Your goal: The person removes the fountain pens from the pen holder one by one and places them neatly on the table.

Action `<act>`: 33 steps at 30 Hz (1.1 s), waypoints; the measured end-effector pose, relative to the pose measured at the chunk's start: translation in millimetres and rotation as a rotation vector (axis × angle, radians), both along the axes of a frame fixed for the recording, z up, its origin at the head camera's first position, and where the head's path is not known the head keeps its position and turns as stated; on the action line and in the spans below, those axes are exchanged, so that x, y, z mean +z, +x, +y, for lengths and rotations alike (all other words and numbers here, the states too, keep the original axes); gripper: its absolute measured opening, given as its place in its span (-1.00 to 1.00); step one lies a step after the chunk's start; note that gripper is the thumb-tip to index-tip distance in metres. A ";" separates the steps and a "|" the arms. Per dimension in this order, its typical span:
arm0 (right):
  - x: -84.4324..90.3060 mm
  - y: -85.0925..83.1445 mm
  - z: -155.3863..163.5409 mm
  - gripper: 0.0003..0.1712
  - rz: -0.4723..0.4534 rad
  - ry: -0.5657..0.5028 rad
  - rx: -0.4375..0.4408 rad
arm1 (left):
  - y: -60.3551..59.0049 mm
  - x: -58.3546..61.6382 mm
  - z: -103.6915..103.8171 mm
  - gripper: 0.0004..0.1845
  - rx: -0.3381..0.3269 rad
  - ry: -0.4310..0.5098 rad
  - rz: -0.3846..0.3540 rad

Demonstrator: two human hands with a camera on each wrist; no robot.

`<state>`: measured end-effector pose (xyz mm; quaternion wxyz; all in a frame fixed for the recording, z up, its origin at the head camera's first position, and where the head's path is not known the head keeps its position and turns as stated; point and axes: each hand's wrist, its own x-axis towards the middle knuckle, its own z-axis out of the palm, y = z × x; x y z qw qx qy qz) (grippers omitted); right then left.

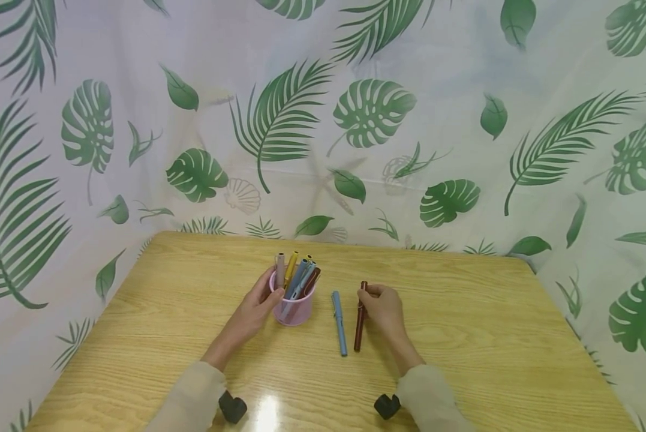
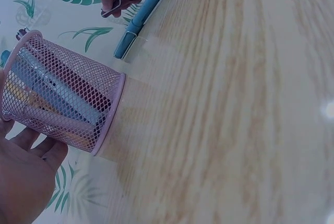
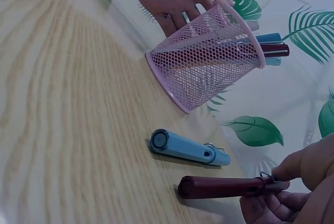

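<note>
A pink mesh pen cup (image 1: 293, 312) stands upright on the wooden table, holding several pens in grey, yellow, blue and dark red. My left hand (image 1: 258, 305) grips the cup from its left side, thumb near the rim. To the right of the cup a light blue pen (image 1: 340, 324) lies on the table, clip end away from me. Beside it, my right hand (image 1: 384, 307) pinches a dark red pen (image 1: 359, 327) near its clip end between thumb and fingers. In the right wrist view the red pen (image 3: 222, 187) lies close over the tabletop, next to the blue pen (image 3: 188, 148).
The wooden table (image 1: 463, 312) reaches back to a white cloth backdrop (image 1: 301, 198) printed with green leaves. Bright light reflects off the table's near edge. Black wrist devices (image 1: 232, 408) sit by both cream sleeves (image 1: 433, 396).
</note>
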<state>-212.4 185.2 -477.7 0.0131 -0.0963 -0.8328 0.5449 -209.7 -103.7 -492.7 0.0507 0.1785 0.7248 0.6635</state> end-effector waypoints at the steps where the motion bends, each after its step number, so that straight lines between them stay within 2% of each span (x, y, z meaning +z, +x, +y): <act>1: -0.9 -0.1 -1.3 -0.59 -0.003 0.006 -0.001 | 0.2 0.2 0.0 -0.32 0.001 0.000 -0.001; 14: -9.8 0.2 -10.5 -0.60 0.002 0.135 0.000 | 0.6 0.3 0.5 -0.32 0.005 -0.012 -0.002; 25: -12.0 0.6 -12.3 -0.58 0.013 0.197 -0.003 | 0.0 -1.4 0.9 -0.33 0.009 -0.011 0.006; 33: -11.9 1.9 -14.4 -0.60 0.044 0.197 0.003 | 0.1 -1.9 0.5 -0.33 0.006 -0.006 0.009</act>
